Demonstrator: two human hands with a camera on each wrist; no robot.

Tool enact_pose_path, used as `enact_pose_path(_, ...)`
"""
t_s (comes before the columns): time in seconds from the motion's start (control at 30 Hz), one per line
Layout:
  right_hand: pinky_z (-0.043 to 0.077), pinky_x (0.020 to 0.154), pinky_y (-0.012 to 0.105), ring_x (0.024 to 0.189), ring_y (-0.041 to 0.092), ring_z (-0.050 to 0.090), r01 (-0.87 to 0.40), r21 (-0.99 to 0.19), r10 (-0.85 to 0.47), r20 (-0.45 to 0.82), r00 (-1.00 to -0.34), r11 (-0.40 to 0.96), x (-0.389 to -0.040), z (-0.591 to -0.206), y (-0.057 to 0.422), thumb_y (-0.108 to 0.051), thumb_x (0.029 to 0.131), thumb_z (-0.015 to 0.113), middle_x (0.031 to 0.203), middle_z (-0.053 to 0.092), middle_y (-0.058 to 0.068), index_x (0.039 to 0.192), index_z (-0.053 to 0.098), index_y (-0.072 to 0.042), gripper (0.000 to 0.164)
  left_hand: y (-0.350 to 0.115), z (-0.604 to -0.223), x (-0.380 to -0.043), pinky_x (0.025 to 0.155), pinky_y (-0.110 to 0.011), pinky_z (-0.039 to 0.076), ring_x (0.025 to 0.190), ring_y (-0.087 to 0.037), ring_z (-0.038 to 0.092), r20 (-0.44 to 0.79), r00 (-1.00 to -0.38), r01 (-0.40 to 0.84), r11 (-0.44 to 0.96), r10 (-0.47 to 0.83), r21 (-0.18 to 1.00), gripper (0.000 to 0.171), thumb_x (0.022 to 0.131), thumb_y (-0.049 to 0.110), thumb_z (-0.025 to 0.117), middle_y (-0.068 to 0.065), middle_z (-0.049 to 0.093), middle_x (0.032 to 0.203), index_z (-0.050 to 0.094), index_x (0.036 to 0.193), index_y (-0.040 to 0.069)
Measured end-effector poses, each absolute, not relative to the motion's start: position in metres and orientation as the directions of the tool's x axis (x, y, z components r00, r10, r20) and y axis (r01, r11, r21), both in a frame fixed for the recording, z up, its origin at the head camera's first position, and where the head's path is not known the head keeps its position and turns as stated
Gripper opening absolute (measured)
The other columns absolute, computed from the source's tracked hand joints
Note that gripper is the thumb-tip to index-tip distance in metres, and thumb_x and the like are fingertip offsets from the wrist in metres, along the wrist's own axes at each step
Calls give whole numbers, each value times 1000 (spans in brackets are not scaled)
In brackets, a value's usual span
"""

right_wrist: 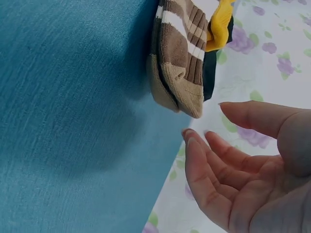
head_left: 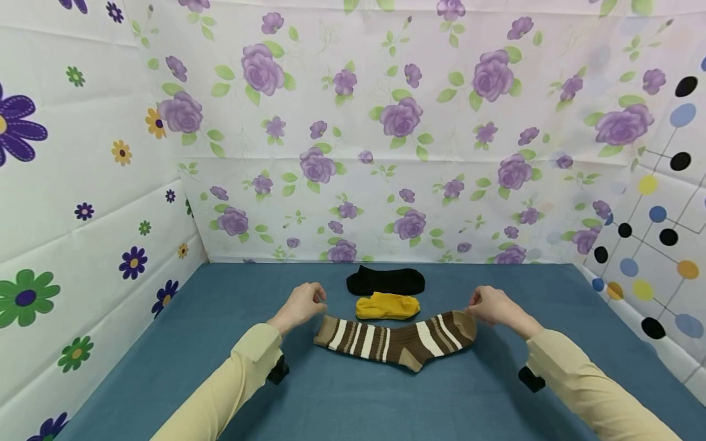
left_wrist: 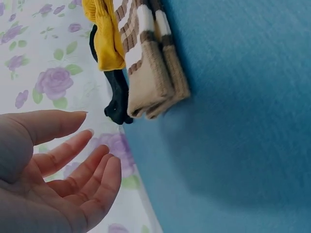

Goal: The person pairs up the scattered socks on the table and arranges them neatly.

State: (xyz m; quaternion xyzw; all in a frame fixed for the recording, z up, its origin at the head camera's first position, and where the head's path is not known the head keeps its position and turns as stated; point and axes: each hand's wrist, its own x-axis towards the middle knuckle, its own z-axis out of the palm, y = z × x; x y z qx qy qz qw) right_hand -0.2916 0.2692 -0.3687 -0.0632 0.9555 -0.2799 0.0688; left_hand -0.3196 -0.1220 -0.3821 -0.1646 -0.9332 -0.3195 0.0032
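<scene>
A pair of brown, tan and white striped socks [head_left: 380, 343], one laid over the other, lies flat across the table in the head view. My left hand [head_left: 302, 306] hovers by the cuff end, its fingers loosely bent and apart from the fabric in the left wrist view. At the toe end is my right hand [head_left: 493, 308]; the right wrist view shows a gap between its thumb and fingers, with nothing held. Just behind the striped pair lie yellow socks [head_left: 388, 306], and farther back black socks [head_left: 386, 282].
The blue tabletop [head_left: 364, 404] runs back to a wall covering [head_left: 364, 202] printed with purple roses. Flowered cloth [head_left: 99, 202] borders the left side, and a dotted cloth [head_left: 651, 202] the right.
</scene>
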Motion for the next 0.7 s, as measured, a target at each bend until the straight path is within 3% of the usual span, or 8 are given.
enact_pose_path(0.13,45,53,36,65,24,54,-141,-543,-183,-25,-983,828,-292,-369,271,-11,87,61,82,55,10,91,54,3,16,-119,-377,-316,59,-35,40,72,-20,46,147,-938,340,756,313,559,11,84,4,62,-6,47,81,59,94,0)
enact_pose_path(0.27,46,59,37,74,24,55,-257,-536,-253,82,-964,804,-293,-374,271,-10,86,61,84,56,7,94,55,2,15,-115,-379,-313,62,-35,42,75,-20,49,165,-900,429,751,404,501,10,84,5,64,-9,50,84,59,91,3)
enact_pose_path(0.47,46,65,34,77,19,55,-435,-480,-373,224,-900,762,-293,-383,263,-6,84,63,84,55,2,92,58,-3,10,-107,-390,-308,64,-33,42,75,-20,48,100,-799,570,693,593,441,14,84,10,65,-9,48,86,58,94,2)
enact_pose_path(0.6,45,68,35,80,20,54,-538,-415,-461,278,-843,733,-290,-389,255,-4,83,64,87,54,2,92,58,-6,11,-103,-392,-304,58,-29,41,68,-15,44,58,-759,606,672,648,426,19,84,17,67,-7,47,84,59,95,4)
enact_pose_path(0.7,45,64,32,75,16,52,-598,-381,-529,279,-801,705,-288,-393,250,-3,83,64,85,53,1,91,59,-7,10,-100,-393,-302,59,-29,40,71,-16,45,30,-736,623,658,677,423,21,83,20,68,-6,48,86,59,97,6)
